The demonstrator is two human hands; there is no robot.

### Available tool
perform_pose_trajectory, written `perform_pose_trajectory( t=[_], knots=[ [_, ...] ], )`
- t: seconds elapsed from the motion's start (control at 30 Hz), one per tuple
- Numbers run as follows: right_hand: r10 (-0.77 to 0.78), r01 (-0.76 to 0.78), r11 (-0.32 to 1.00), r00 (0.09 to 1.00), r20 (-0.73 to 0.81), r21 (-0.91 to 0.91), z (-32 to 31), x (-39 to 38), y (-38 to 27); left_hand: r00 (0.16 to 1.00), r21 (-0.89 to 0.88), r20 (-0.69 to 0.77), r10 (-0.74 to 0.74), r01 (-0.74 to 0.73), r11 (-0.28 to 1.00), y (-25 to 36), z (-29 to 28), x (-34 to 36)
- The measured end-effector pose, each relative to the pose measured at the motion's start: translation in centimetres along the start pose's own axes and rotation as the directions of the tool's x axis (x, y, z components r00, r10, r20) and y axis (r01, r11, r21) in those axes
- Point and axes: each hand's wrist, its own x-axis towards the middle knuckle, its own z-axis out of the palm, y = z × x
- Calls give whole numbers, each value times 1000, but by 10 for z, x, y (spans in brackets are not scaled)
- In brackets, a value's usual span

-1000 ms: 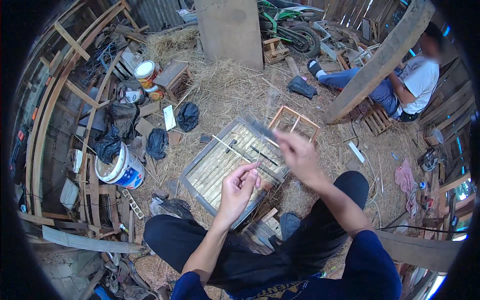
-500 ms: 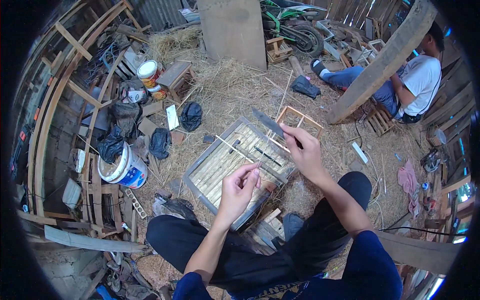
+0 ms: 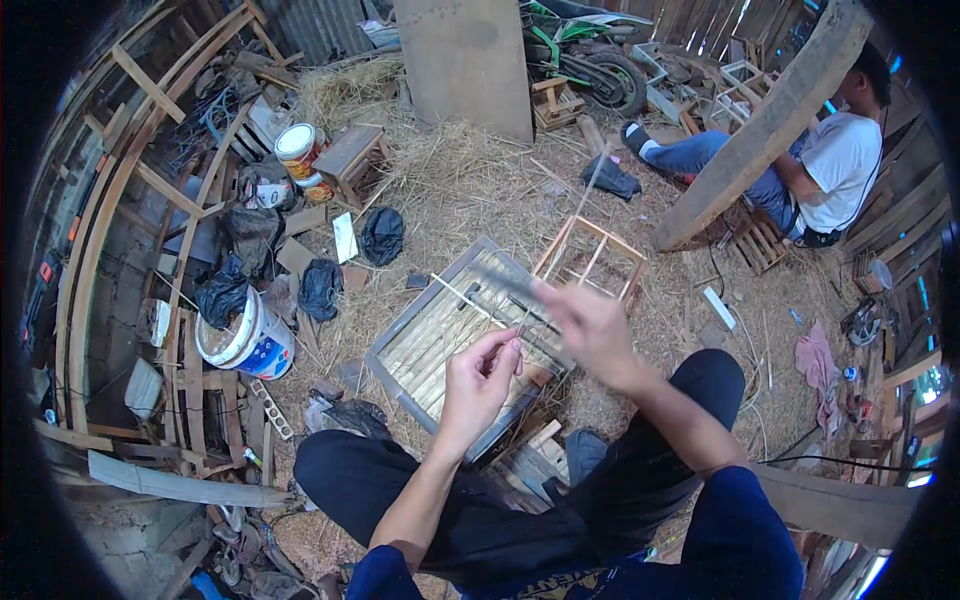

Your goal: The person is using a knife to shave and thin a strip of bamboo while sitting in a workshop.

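My left hand (image 3: 484, 378) pinches the near end of a long thin strip (image 3: 588, 195), bamboo or wood by its look. The strip slants away from me past a small wooden frame (image 3: 638, 262). Smeared by motion, my right hand (image 3: 592, 335) grips a knife (image 3: 495, 282) whose dark blade points away to the left, close above the strip. Both hands are over a low table (image 3: 408, 400) with a grey rim and a slatted top. On it lie a pale thin stick (image 3: 450, 287) and a dark slender tool, partly hidden by the knife and right hand.
A white bucket (image 3: 270, 350) and black plastic bags (image 3: 320, 288) stand left. Further off are a stool (image 3: 350, 155), paint cans (image 3: 297, 150) and a motorbike (image 3: 610, 80). A slanting post (image 3: 740, 160) rises at right before a seated person (image 3: 840, 165). Straw covers the floor.
My right hand has come down and left with the knife, and both are now blurred. The strip's far end has swung right. My left hand has hardly moved.
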Motion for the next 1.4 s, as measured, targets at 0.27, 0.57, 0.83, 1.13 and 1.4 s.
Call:
perform_pose_trajectory(
  t=[0.27,0.57,0.83,1.13,1.4],
  knots=[
    [119,-110,991,985,-128,78,6,-3,0,999,-45,36,-25,27,999,0,3,-5],
    [17,-16,1000,992,-121,5,3,-5,-3,999,-81,43,1,3,997,-2,7,-1],
    [74,-64,997,960,-270,46,0,-4,2,998,-185,55,-22,32,982,0,9,-8],
    [178,-169,984,965,-192,59,-4,2,-4,999,-177,14,-30,32,984,8,11,-4],
    [90,-90,996,976,-198,10,4,0,-3,997,-155,44,-58,64,986,-3,2,-5]
  ],
)
